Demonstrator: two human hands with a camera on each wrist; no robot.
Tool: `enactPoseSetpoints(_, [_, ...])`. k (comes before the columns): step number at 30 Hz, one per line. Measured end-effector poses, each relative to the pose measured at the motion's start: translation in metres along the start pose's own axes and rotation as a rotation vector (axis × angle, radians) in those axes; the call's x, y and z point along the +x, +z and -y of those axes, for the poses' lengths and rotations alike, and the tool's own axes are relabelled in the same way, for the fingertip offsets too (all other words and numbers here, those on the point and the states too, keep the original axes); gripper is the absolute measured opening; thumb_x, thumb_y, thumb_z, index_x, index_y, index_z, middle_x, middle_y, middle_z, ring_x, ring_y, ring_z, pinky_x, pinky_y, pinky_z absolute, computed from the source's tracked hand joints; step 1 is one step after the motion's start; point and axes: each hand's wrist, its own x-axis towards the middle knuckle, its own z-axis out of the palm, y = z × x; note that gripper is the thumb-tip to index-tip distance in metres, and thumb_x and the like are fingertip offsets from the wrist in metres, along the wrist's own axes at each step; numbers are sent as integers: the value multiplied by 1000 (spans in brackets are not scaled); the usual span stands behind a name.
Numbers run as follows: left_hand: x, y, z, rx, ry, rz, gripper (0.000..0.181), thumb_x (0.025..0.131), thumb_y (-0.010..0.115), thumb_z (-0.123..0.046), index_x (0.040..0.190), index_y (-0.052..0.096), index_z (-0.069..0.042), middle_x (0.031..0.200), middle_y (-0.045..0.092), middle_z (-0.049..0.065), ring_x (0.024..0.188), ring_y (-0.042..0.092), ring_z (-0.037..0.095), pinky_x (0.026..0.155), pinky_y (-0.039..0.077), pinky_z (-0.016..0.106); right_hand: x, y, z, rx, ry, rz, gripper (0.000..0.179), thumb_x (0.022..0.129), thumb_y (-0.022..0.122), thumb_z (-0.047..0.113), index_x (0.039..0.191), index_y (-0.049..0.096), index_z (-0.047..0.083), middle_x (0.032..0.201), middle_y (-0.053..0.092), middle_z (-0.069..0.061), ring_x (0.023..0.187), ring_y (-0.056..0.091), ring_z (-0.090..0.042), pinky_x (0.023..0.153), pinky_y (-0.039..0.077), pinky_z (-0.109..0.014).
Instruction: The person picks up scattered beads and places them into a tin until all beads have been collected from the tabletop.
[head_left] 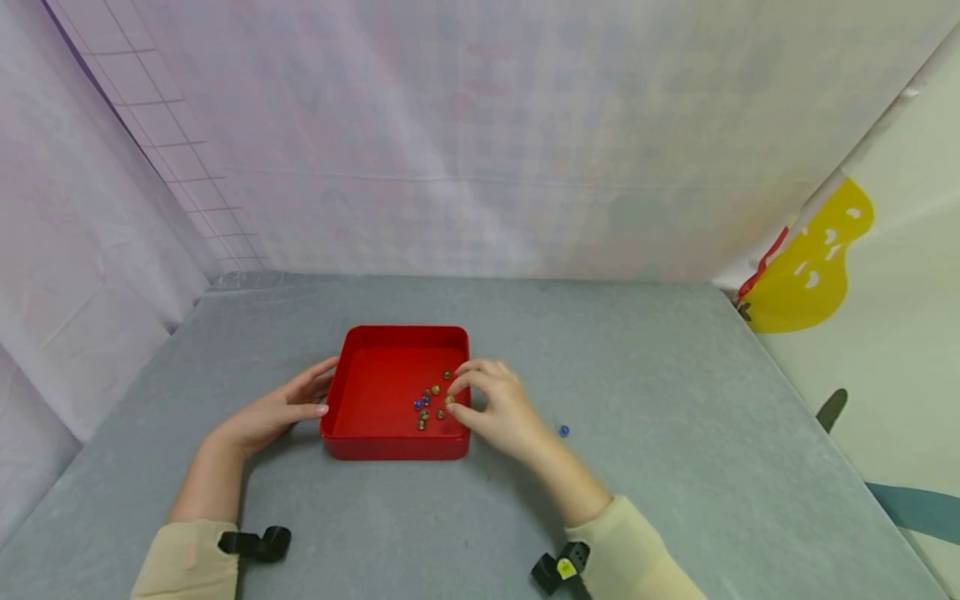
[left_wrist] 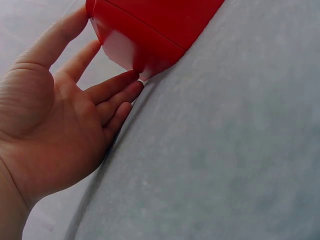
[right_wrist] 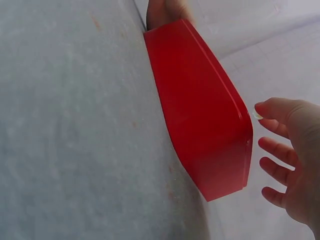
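Observation:
A square red tray (head_left: 375,448) rests on the grey table, with several small glass marbles (head_left: 422,414) lying toward its right side. My left hand (head_left: 273,412) is at the tray's left side, its nearly straight fingers and thumb touching the outer wall and rim. Above the right part of the tray, my right hand (head_left: 498,408) pinches a marble (right_wrist: 257,115) between thumb and index finger, while its other fingers are spread and slightly bent. One blue marble (head_left: 564,431) lies on the table to the right of that hand.
The grey table (head_left: 637,350) extends to pale hanging sheets (head_left: 487,150) at the back and sides. A yellow printed shape (head_left: 810,275) marks the right sheet. Black wrist cameras (head_left: 257,543) are strapped over both cream sleeves.

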Motion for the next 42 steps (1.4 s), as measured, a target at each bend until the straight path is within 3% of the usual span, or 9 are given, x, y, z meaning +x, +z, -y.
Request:
enactPoseSetpoints(16, [0,1,1,6,-6,-13,72,95,58,-17,154,16,-17,155,15,20,140,14,40,104,19,64,0,8,4,15,-28,13,10,83,75,16,90,69,14,114,61,-10,108,50,-21,98,32,-51])
enactPoseSetpoints(42, [1,0,1,5,-9,-10,72,95,58,-18,154,17,-18,155,16,20,140,14,41,104,19,64,-2,14,0,4,-5,39,12,83,75,16,94,70,12,116,61,-10,112,48,-22,99,31,-54])
